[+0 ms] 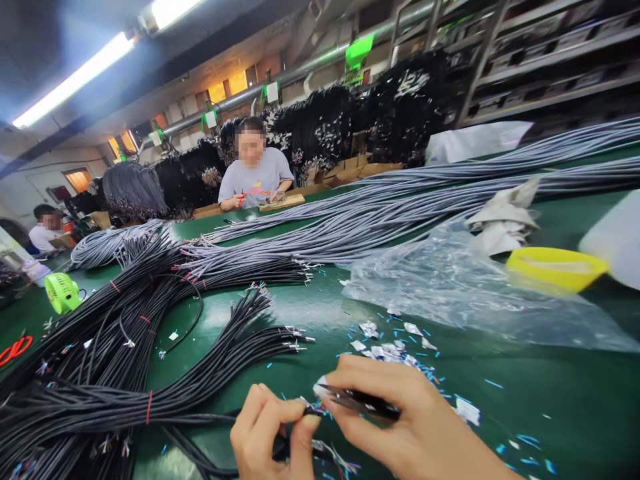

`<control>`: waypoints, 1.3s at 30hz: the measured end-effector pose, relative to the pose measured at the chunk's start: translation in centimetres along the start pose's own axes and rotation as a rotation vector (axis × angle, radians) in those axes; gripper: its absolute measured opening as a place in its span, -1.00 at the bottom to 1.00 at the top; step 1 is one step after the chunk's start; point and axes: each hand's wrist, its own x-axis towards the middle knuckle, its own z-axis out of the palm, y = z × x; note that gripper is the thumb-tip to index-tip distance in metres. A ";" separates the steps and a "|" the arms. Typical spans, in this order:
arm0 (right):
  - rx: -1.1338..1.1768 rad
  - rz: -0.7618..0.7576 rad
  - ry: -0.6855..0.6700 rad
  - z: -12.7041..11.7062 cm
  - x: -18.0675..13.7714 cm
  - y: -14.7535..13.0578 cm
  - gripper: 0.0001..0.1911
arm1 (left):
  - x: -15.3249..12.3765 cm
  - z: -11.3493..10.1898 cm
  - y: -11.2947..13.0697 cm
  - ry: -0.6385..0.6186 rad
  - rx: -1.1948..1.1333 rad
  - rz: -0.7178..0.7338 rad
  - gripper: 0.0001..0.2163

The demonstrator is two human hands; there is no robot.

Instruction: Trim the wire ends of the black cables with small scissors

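My left hand (275,427) pinches the end of a black cable (314,409) between thumb and forefinger; thin coloured wires stick out of its cut end. My right hand (400,417) is closed around a dark pointed hand tool (360,403), tweezers or small snips; I cannot tell which. Its tip lies just above the wires, close to my left fingertips. A small white piece (320,387) shows at the right fingers. Below the hands, another stripped cable end (333,455) fans out coloured wires. Bundled black cables (200,393) lie to the left of my left hand.
Blue wire scraps and foil bits (390,350) litter the green table (565,400). Long grey cables (380,213) stretch across it. Clear plastic sheeting (450,280) and a yellow bowl (555,270) lie right; a green fan (63,293) and red-handled scissors (16,350) left. A person (257,170) sits opposite.
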 end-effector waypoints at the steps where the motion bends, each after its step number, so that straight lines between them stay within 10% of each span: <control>1: -0.015 -0.004 -0.006 -0.1 0.1 -0.1 -0.77 | 0.0 0.0 0.0 -0.005 0.004 0.006 -0.87; 39: -0.006 -0.023 0.059 1.3 -0.9 1.8 -0.85 | -0.1 -0.5 -0.3 -0.104 0.126 0.080 -0.87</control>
